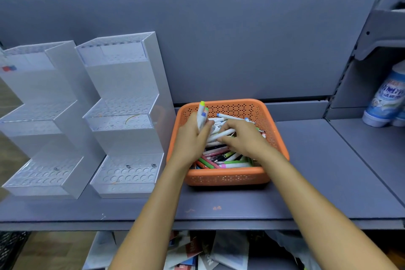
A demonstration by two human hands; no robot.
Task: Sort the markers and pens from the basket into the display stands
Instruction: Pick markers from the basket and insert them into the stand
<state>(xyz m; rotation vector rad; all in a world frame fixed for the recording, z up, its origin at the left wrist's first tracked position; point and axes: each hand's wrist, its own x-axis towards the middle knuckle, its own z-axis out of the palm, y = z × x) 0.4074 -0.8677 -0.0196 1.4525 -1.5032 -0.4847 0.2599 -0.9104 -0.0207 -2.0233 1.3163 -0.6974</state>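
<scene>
— Where's everything?
— On the shelf (306, 171) I see two clear stands (122, 116) at left, the orange basket (225, 176) beside them, pens (219, 161) heaped inside.
— Hands?
— Both reach into it. The left hand (192, 136) clenches a bunch of upright markers (202, 114); the right hand (241, 139), palm down, curls round one white marker (221, 133).

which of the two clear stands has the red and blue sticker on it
The left stand, the one farther from the orange basket: the sticker sits on its top tier. The stand next to the basket shows none.
</scene>
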